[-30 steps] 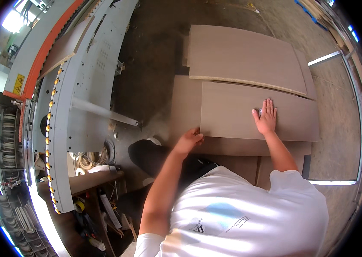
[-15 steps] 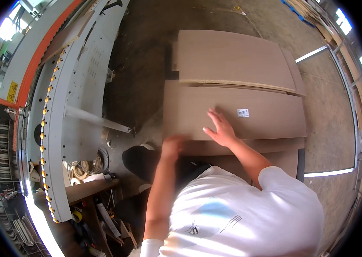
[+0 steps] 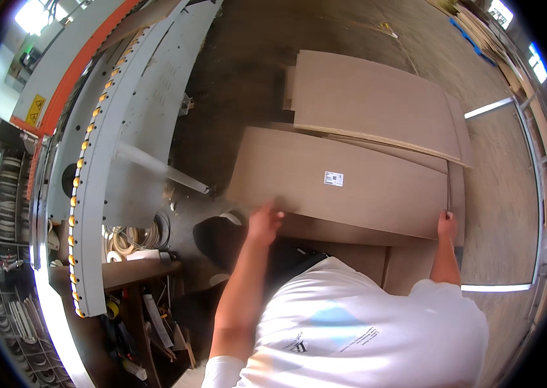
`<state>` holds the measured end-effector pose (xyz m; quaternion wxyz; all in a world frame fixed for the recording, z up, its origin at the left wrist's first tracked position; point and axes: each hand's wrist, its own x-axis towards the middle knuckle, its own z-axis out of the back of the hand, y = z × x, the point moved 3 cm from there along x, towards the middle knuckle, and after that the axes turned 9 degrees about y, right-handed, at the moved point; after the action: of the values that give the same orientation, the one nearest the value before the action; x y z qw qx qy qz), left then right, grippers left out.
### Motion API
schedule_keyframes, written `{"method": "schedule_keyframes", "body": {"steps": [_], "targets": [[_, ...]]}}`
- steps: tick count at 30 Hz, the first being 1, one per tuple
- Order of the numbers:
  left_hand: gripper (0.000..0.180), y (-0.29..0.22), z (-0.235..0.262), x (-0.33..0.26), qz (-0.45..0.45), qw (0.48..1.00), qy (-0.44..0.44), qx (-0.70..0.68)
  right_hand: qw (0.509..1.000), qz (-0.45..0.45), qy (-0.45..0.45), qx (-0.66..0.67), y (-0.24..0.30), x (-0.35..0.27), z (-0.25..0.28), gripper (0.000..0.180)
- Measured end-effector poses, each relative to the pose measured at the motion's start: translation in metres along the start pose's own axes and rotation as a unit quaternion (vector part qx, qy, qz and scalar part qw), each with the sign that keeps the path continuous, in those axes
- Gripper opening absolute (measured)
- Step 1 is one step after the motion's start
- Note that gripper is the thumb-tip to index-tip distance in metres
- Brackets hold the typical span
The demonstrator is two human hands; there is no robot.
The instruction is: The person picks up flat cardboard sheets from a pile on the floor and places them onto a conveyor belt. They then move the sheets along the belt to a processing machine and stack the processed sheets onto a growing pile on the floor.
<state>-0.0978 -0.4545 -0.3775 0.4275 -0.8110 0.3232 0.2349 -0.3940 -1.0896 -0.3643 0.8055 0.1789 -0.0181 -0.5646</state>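
A long brown board (image 3: 286, 171) with a small white label (image 3: 333, 178) lies skewed on a stack, its left end sticking out past the boards below. At its right front corner my right hand (image 3: 447, 226) is closed around the edge, fingers wrapped. My left hand (image 3: 265, 224) is at the front edge toward the left end, its fingers curled against the board and slightly blurred. Behind lies another brown board (image 3: 377, 97) with a raw, pale chipboard edge facing me. More brown boards (image 3: 351, 231) show underneath, close to my body.
On the left stands a long grey machine (image 3: 150, 129) with a row of yellow rollers (image 3: 84, 147) and a white bar (image 3: 163, 169) jutting toward the stack. A shelf (image 3: 141, 275) with tools is at lower left. A metal frame (image 3: 525, 194) lies on the floor at right.
The labelled board has slid left and turned, its right end now nearer me. My right hand has gone from lying over the board to gripping its right corner. The view has shifted slightly.
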Motion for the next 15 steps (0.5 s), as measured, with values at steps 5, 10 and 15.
{"method": "schedule_keyframes", "body": {"steps": [5, 10, 15], "targets": [[0.022, -0.001, 0.014, 0.014, -0.035, 0.998, -0.021, -0.037, 0.997, -0.044, 0.047, -0.045, -0.005, 0.006, 0.0, 0.073], [0.024, -0.016, 0.001, -0.023, -0.02, 0.997, -0.065, -0.032, 0.989, -0.037, 0.134, -0.043, -0.014, 0.039, -0.024, 0.092], [0.026, -0.03, -0.007, -0.065, -0.146, 0.989, 0.001, -0.034, 0.94, 0.039, 0.156, 0.299, -0.07, 0.064, -0.028, 0.076]]}}
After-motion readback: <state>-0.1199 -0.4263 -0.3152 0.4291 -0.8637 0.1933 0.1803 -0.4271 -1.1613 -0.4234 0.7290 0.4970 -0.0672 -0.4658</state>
